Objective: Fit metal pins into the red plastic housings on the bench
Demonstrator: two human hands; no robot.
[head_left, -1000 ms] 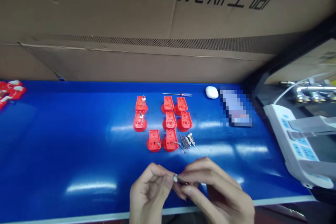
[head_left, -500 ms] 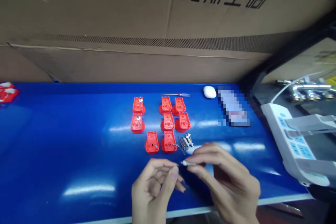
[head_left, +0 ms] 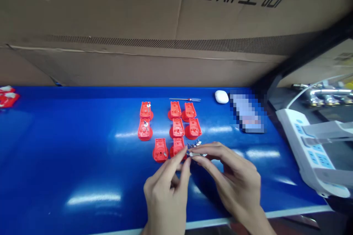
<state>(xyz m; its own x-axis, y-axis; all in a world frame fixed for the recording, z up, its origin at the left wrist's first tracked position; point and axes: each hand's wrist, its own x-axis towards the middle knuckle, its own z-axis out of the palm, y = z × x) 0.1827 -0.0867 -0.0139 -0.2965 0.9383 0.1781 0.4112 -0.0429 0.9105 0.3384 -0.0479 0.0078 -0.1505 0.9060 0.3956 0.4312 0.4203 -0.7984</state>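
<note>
My right hand (head_left: 234, 180) pinches a small white part with a thin metal pin (head_left: 196, 154) between thumb and index finger. The fingertips of my left hand (head_left: 169, 187) are closed at the part's left end, where the thin metal tip shows; exactly how they grip it is hard to see. Just behind the hands, a red plastic housing (head_left: 178, 144) is partly covered by my left fingers. Another red housing (head_left: 160, 150) stands left of it with a small metal piece inside. Loose pins and white parts (head_left: 195, 144) lie beyond my right fingertips, partly hidden.
Several more red housings (head_left: 178, 127) stand further back; two on the left (head_left: 144, 129) carry white-and-metal parts. Behind are a screwdriver (head_left: 190, 99), a white rounded case (head_left: 221, 97) and a blurred-out flat object (head_left: 246, 112). A white device (head_left: 311, 150) stands right, cardboard (head_left: 165, 69) at the back.
Both hands have moved slightly away from me, toward the housings. My left thumb and index finger have come up to the white part's tip and closed there.
</note>
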